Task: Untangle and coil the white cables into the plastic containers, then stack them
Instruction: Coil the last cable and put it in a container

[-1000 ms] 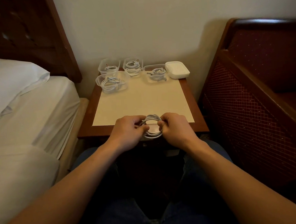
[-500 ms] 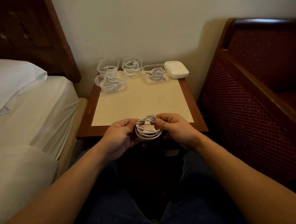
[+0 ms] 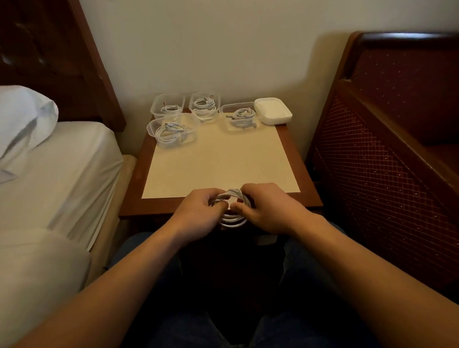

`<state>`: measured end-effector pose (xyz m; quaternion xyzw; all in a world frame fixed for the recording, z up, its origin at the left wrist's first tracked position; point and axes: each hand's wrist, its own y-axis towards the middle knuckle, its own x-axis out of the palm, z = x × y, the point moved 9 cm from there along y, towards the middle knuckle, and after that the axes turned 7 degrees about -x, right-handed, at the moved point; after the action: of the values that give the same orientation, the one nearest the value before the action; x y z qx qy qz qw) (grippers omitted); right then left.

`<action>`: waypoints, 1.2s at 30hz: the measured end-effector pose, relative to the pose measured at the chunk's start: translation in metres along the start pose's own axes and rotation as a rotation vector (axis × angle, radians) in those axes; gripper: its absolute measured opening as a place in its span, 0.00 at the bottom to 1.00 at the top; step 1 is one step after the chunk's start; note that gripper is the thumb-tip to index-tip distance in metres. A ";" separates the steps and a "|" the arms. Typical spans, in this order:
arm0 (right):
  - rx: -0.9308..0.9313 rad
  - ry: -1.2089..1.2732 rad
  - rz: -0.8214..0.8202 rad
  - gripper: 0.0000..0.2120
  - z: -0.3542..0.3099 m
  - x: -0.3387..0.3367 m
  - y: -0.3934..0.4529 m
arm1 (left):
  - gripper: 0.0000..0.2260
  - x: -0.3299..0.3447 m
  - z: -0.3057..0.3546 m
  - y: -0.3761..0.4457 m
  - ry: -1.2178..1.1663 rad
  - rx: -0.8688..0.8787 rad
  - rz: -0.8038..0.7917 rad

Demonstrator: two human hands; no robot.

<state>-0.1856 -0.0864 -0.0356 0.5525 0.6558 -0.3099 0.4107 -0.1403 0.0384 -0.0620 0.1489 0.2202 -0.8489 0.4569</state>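
Observation:
A coiled white cable (image 3: 233,217) hangs over the near edge of the wooden nightstand (image 3: 304,192). My left hand (image 3: 197,214) grips its left side and my right hand (image 3: 268,208) pinches its right side. At the back of the nightstand stand several clear plastic containers, each with a coiled white cable inside: a large one at the left front (image 3: 173,131), a small one behind it (image 3: 167,106), a taller stack in the middle (image 3: 205,105) and a shallow one to the right (image 3: 241,115).
A white lidded box (image 3: 272,110) sits at the back right corner. A beige mat (image 3: 216,161) covers the tabletop. A bed with a white pillow (image 3: 7,122) lies to the left, a dark red wooden sofa (image 3: 404,140) to the right. My knees are below the table.
My hands have come closer together on the coil, which has turned and narrowed between them. It stays at the table's near edge.

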 end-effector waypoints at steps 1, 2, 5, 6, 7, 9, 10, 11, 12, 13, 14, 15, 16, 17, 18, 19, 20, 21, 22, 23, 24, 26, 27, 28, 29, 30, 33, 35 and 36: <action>-0.013 -0.024 -0.024 0.14 -0.001 0.001 0.001 | 0.09 -0.002 0.000 0.001 0.076 0.011 -0.010; -0.020 -0.040 -0.041 0.14 -0.001 0.002 0.002 | 0.09 -0.003 0.001 0.001 0.148 0.024 -0.013; -0.042 -0.065 -0.051 0.11 0.000 0.005 0.001 | 0.10 -0.003 0.007 0.001 0.358 0.079 -0.019; -0.058 -0.066 -0.054 0.11 0.000 0.005 0.001 | 0.10 -0.003 0.010 0.000 0.409 0.099 -0.029; -0.078 -0.059 -0.059 0.11 0.001 0.005 0.000 | 0.09 -0.002 0.012 -0.001 0.437 0.116 -0.045; -0.112 -0.010 -0.053 0.11 0.004 0.002 -0.002 | 0.09 -0.001 0.013 -0.001 0.396 0.116 -0.098; -0.115 0.049 -0.046 0.11 0.007 -0.001 -0.002 | 0.08 -0.002 0.013 -0.001 0.314 0.095 -0.134; -0.108 0.141 -0.045 0.11 0.010 -0.003 -0.002 | 0.09 -0.002 0.012 -0.002 0.207 0.065 -0.173; -0.096 0.255 -0.054 0.11 0.012 -0.004 -0.002 | 0.10 -0.001 0.010 -0.003 0.094 0.028 -0.221; -0.083 0.365 -0.069 0.10 0.014 -0.004 -0.002 | 0.11 0.000 0.007 -0.004 -0.015 -0.009 -0.274; -0.071 0.453 -0.082 0.09 0.015 -0.003 -0.002 | 0.11 0.001 0.006 -0.004 -0.098 -0.034 -0.318; -0.061 0.509 -0.084 0.09 0.016 -0.004 -0.001 | 0.11 0.002 0.005 -0.004 -0.158 -0.043 -0.350; -0.048 0.538 -0.078 0.09 0.018 -0.004 0.000 | 0.11 0.002 0.004 -0.003 -0.193 -0.043 -0.365; -0.034 0.554 -0.072 0.09 0.020 -0.006 0.001 | 0.11 0.001 0.003 -0.001 -0.205 -0.040 -0.363; -0.015 0.567 -0.063 0.09 0.021 -0.006 0.004 | 0.11 -0.001 0.004 0.001 -0.187 -0.031 -0.344; 0.005 0.581 -0.048 0.08 0.022 -0.008 0.006 | 0.10 -0.005 0.005 0.003 -0.156 -0.017 -0.313; 0.025 0.583 -0.022 0.06 0.024 -0.009 0.009 | 0.09 -0.009 0.007 0.004 -0.123 -0.002 -0.278; 0.044 0.571 0.013 0.07 0.026 -0.011 0.012 | 0.09 -0.012 0.009 0.007 -0.096 0.010 -0.237; 0.058 0.544 0.051 0.10 0.028 -0.013 0.014 | 0.08 -0.016 0.011 0.008 -0.079 0.020 -0.193; 0.064 0.500 0.087 0.11 0.030 -0.015 0.016 | 0.08 -0.019 0.014 0.010 -0.074 0.028 -0.141; 0.067 0.447 0.121 0.10 0.030 -0.016 0.018 | 0.07 -0.022 0.016 0.011 -0.082 0.033 -0.085; 0.076 0.349 0.185 0.07 0.033 -0.018 0.021 | 0.06 -0.027 0.018 0.015 -0.123 0.041 0.001; 0.077 0.305 0.209 0.06 0.034 -0.019 0.022 | 0.07 -0.027 0.016 0.017 -0.144 0.033 0.029; 0.073 0.273 0.221 0.06 0.032 -0.020 0.024 | 0.07 -0.028 0.014 0.019 -0.162 0.017 0.052; 0.071 0.260 0.224 0.06 0.031 -0.020 0.025 | 0.08 -0.029 0.010 0.022 -0.185 -0.006 0.067; 0.077 0.268 0.220 0.06 0.031 -0.020 0.027 | 0.08 -0.030 0.006 0.024 -0.229 -0.036 0.072; 0.142 0.526 0.203 0.07 0.036 -0.015 0.033 | 0.10 -0.028 -0.009 0.029 -0.527 -0.173 -0.031; 0.129 0.864 0.159 0.08 0.032 -0.007 0.037 | 0.15 -0.020 -0.012 0.027 -0.791 -0.224 -0.192; 0.114 1.023 0.127 0.09 0.028 -0.003 0.038 | 0.17 -0.018 -0.013 0.026 -0.877 -0.226 -0.265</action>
<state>-0.1426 -0.1041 -0.0445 0.6933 0.7201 -0.0098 0.0250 -0.1082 0.0446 -0.0710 -0.3037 0.1148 -0.8533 0.4080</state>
